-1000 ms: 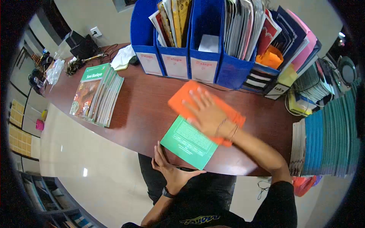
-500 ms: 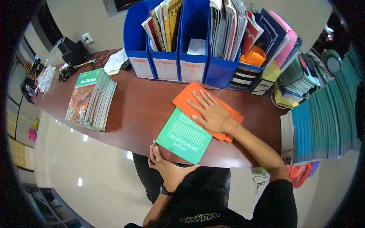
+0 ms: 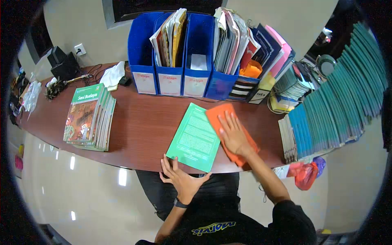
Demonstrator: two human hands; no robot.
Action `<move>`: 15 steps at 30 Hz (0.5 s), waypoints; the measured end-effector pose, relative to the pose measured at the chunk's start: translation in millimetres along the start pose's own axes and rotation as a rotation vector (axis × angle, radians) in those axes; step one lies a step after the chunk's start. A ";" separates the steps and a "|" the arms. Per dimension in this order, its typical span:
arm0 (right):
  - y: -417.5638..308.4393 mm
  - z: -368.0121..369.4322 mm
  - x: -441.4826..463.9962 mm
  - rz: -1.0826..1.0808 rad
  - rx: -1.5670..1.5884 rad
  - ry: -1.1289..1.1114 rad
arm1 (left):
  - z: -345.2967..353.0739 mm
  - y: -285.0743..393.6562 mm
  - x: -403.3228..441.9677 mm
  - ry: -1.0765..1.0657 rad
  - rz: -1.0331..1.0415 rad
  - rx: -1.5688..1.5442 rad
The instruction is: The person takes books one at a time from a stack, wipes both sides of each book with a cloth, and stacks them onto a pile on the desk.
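Note:
A green book (image 3: 193,139) lies on the brown desk at its near edge, printed text facing up. My left hand (image 3: 184,184) spans the near edge of the book, fingers at its left corner and thumb at its right corner, gripping it. Just right of the book, my right hand (image 3: 236,136) lies flat with fingers stretched out on a folded orange cloth (image 3: 220,112), pressing it down. The cloth's left edge meets or slightly overlaps the book's right side.
To the left stands a stack of books (image 3: 87,118) titled "Seni Budaya". Blue file holders (image 3: 143,61) with papers line the back. Tall stacks of green and blue books (image 3: 326,118) stand on the right. A white cloth (image 3: 112,76) and a feather duster (image 3: 55,87) lie back left.
My right hand has slid the orange cloth off the far part of the book, toward me and to the right. More of the book's cover shows. My left hand stays at the near edge.

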State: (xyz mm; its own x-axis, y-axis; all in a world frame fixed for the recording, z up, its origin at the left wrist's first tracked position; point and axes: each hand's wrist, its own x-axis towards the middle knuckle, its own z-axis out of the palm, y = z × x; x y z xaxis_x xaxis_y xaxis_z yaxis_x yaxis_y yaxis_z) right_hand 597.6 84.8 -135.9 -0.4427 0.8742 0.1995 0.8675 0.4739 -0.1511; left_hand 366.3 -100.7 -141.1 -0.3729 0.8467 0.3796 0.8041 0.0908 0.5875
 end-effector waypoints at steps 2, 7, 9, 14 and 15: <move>20.7 1.8 16.5 0.124 -0.069 -0.038 | 0.9 1.6 -2.4 -0.004 -0.015 -0.010; 41.7 -25.5 11.2 0.435 -0.213 -0.120 | 0.2 -6.5 -1.9 0.021 0.030 0.001; 40.3 -40.3 4.9 0.560 -0.297 -0.106 | -2.8 -8.2 -0.2 0.038 0.044 0.010; -33.1 -85.3 -26.3 0.515 0.130 -0.099 | -20.1 -5.8 3.2 -0.036 0.052 0.059; -52.2 -84.3 -33.2 0.546 0.224 -0.178 | -28.6 -4.0 -1.1 -0.062 0.076 0.043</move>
State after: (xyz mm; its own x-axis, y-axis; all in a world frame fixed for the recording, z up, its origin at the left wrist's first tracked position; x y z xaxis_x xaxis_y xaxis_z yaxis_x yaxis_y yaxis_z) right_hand 586.2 22.1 -53.0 0.0042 0.9920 -0.1260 0.9196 -0.0533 -0.3893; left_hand 350.2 -117.0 -123.4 -0.2818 0.8827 0.3760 0.8486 0.0464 0.5271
